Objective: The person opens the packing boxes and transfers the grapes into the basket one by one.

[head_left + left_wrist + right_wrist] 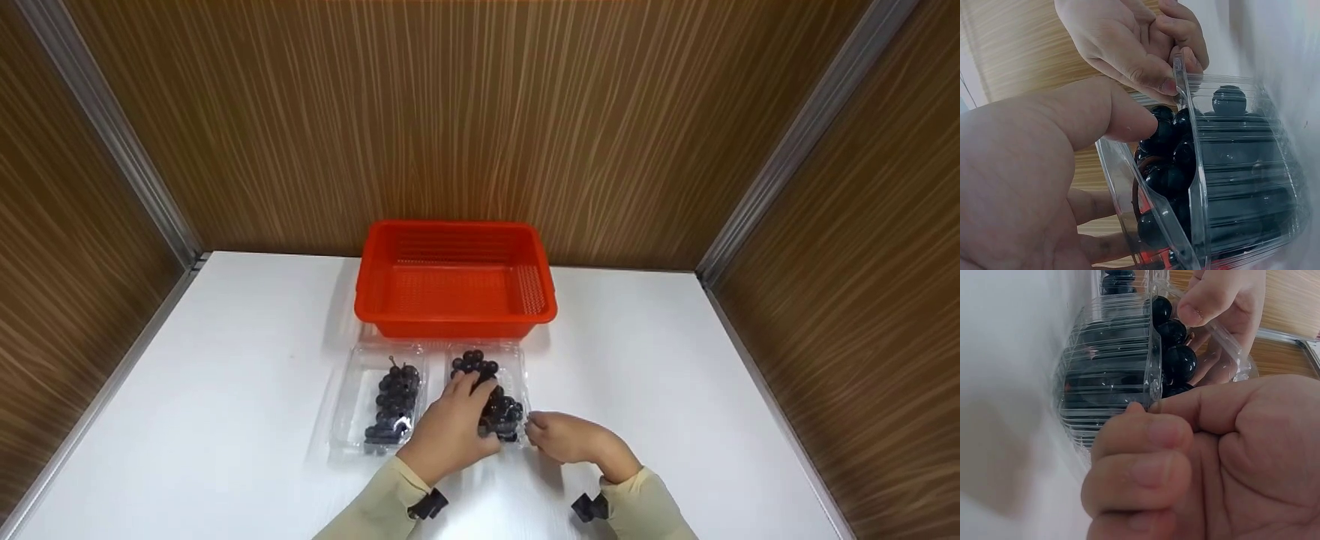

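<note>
Right hand [564, 436] pinching the clear box [514, 365] at its rim, brace it on the table [637, 360] and handle the grapes [502, 409] inside gently with your left hand [450, 427], thumb touching them, finger grip too hidden to tell.

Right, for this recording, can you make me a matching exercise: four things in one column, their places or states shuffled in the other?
Things:
1. Red rectangular plastic basket
2. Left clear rectangular plastic box
3. Left hand
4. Right hand

Places or states:
A. Pinches the rim of the right clear rectangular plastic box
B. Bears dark round grapes with no hand over them
C. Behind both boxes in the head view
D. Over the grapes in the right box

Pairs: 1-C, 2-B, 3-D, 4-A
</note>
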